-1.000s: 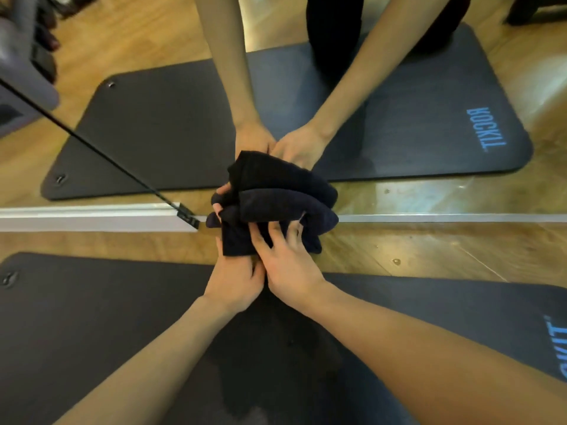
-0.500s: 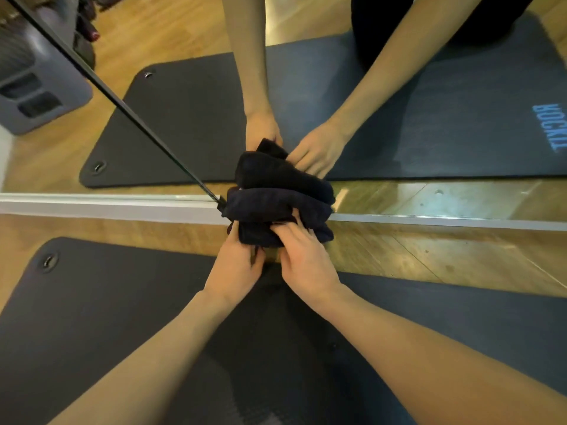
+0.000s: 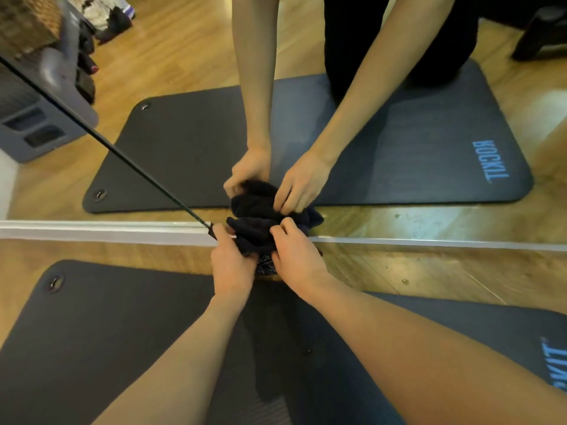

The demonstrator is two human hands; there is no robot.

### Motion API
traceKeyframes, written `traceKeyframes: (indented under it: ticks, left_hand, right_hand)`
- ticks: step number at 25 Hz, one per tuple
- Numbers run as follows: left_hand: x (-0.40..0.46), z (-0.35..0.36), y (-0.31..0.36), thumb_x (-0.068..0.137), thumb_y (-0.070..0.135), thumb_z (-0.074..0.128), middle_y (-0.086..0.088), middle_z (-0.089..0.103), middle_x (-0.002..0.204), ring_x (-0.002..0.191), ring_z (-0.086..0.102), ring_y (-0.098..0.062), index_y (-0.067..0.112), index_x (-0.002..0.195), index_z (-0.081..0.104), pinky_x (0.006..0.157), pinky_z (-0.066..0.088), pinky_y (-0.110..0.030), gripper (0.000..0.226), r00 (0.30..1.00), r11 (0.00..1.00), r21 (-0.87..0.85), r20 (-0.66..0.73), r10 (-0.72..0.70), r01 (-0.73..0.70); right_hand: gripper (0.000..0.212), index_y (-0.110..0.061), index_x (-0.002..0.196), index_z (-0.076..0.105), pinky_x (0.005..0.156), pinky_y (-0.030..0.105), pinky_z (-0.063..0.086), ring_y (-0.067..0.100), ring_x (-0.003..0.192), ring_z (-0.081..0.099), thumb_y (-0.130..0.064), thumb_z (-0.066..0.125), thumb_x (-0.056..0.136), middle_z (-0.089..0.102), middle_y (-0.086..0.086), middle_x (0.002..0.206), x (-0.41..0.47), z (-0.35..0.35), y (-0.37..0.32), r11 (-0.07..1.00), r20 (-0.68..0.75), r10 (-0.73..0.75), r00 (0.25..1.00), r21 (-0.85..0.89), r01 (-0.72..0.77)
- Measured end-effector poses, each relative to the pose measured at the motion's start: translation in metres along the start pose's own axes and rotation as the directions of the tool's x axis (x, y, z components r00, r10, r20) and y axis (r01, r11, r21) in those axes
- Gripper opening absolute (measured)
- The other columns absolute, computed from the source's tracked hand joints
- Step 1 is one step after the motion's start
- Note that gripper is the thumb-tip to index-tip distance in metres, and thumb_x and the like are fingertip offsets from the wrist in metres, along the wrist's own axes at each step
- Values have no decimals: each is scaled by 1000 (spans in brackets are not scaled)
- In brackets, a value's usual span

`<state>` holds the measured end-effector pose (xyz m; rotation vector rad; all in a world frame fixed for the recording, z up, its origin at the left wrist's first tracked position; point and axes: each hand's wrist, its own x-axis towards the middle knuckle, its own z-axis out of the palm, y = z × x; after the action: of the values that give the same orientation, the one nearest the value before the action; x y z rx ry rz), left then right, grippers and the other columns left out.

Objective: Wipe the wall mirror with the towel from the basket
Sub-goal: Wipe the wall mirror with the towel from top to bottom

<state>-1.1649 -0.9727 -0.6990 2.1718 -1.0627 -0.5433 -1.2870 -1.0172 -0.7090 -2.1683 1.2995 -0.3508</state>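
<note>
- Both hands on the towel (image 3: pixel 260 231), a dark bunched wad sitting at the bottom edge of the wall mirror (image 3: pixel 399 167), pushed up against the glass.
- left hand (image 3: pixel 231 266): fingers curled round the left side of the wad, gripping it; thumb up near the mirror's bottom edge.
- right hand (image 3: pixel 299 262): fingers pinch into the top right of the wad, knuckles bent.
- Towel's lower end is scrunched between the two palms (a patterned bit shows there, too small to read).
- Mirror doubles everything: reflected hands and reflected towel meet the real ones at the glass line.
- Person kneels on a dark exercise mat (image 3: pixel 107 332) on the wood floor (image 3: pixel 414 271); blue lettering at the mat's right edge.
- Containers: a woven basket (image 3: pixel 24 23) shows top left (contents cannot be made out). Grey bin-like unit (image 3: pixel 36 130) below it, inside not visible.
- Thin black edge strip (image 3: pixel 122 154) runs diagonally down to the towel.
</note>
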Motion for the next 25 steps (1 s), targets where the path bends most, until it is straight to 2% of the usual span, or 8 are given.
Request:
traceKeyframes:
  ticks: [2,4,7,11,15,20,22,25]
  left_hand:
    - [-5,-7,9,90,10,72,-5,70,110,102,67,-23,20,137,41,88,57,-42,58,997,997,65,67,35,-40]
    - [-15,-14,24,93,8,68,-7,71,111,102,67,-23,21,140,48,90,55,-39,53,987,989,122,142,70,-88]
    - [-35,-26,68,96,6,61,-9,72,102,96,68,-27,16,126,59,83,51,-34,32,950,955,237,293,104,-178]
    - [-75,-30,136,96,6,57,-11,70,97,92,66,-31,15,112,59,83,53,-43,19,887,928,277,450,105,-250]
    - [-132,-34,216,96,10,56,-13,69,96,92,65,-36,15,115,52,81,54,-47,20,892,931,265,437,115,-249]
    - [-198,-55,314,100,14,56,-16,72,111,104,67,-36,19,147,38,88,54,-46,51,907,930,235,382,178,-282]
    - [-215,-62,347,101,13,54,-18,70,119,110,65,-38,19,152,38,92,51,-44,54,909,917,253,362,205,-308]
    - [-231,-70,380,101,12,53,-16,70,120,110,65,-35,22,159,32,93,50,-41,63,900,906,270,381,211,-327]
  right_hand:
    - [29,-11,129,52,93,40,53,27,113,55,-12,56,100,41,9,131,3,-14,-6,997,56,33,998,-66,-29]
    - [28,-6,128,52,93,43,52,32,111,56,-9,53,100,44,15,130,-2,-32,-7,998,101,59,993,-37,-56]
    - [28,0,127,50,91,46,49,40,111,55,-6,51,100,46,22,127,-30,-72,1,994,167,105,980,7,-108]
    - [31,-7,132,49,92,39,47,29,113,53,-12,51,102,44,11,127,-76,-143,13,975,207,217,954,-100,-200]
    - [30,-8,130,49,94,41,50,29,111,52,-11,51,100,46,11,126,-128,-229,23,979,193,204,960,-67,-194]
    - [28,-9,125,53,91,44,50,30,107,56,-10,55,97,44,9,125,-184,-346,22,992,162,99,982,-89,-86]
    - [27,-8,125,53,92,43,50,31,106,58,-11,54,98,45,10,126,-202,-385,19,993,128,59,990,-106,-46]
    - [28,-7,126,53,94,41,48,31,107,57,-12,55,99,45,11,127,-216,-419,18,992,138,13,990,-127,5]
